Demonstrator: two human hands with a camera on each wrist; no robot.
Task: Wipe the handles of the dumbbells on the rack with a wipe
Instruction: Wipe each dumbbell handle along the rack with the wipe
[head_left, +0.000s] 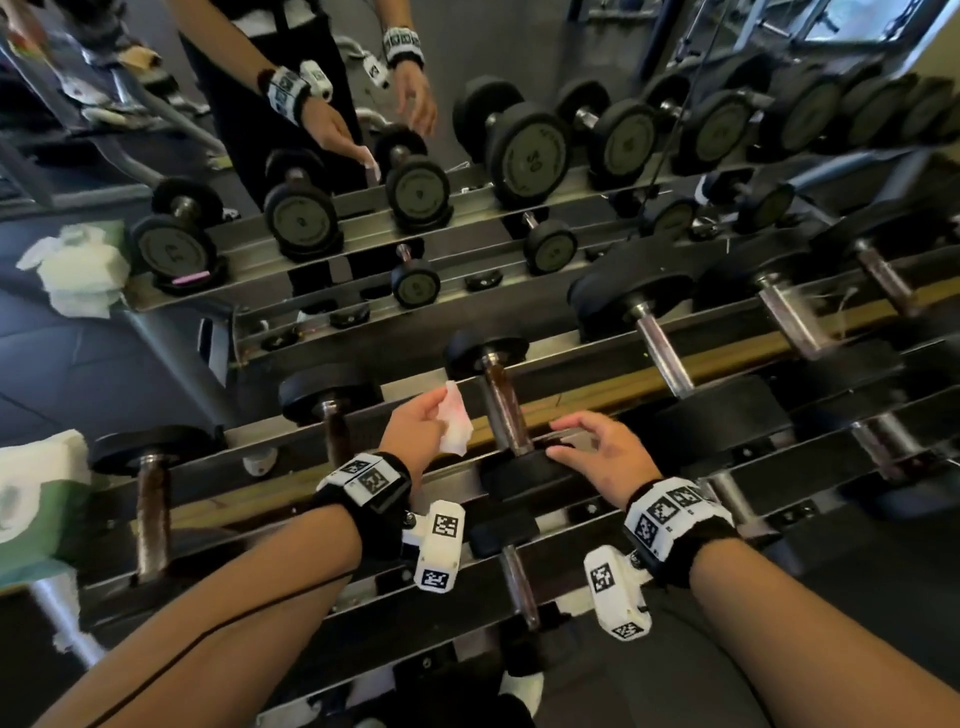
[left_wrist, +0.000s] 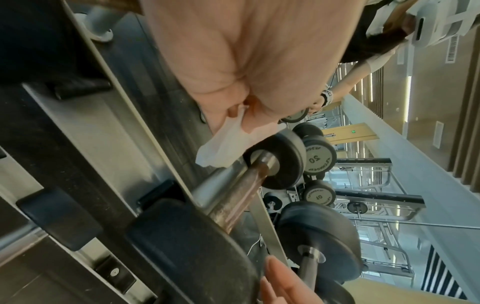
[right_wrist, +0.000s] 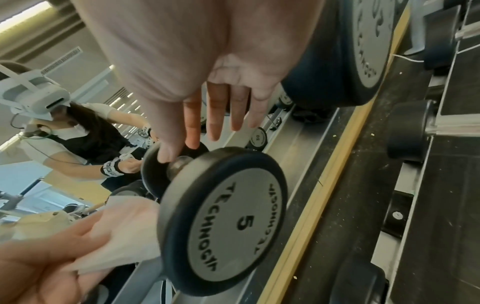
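Observation:
In the head view my left hand pinches a crumpled white wipe, held just left of a small dumbbell's brownish handle on the rack's upper tier. The wipe is apart from the handle. My right hand is spread, fingers straight, over that dumbbell's near head, holding nothing. The left wrist view shows the wipe hanging beside the handle. In the right wrist view my fingers reach past the head marked 5, with the wipe at lower left.
More dumbbells lie along the tier: two lighter ones at left, heavier ones at right. A lower-tier handle sits below my wrists. A green and white tissue box stands at the rack's left end. A mirror backs the rack.

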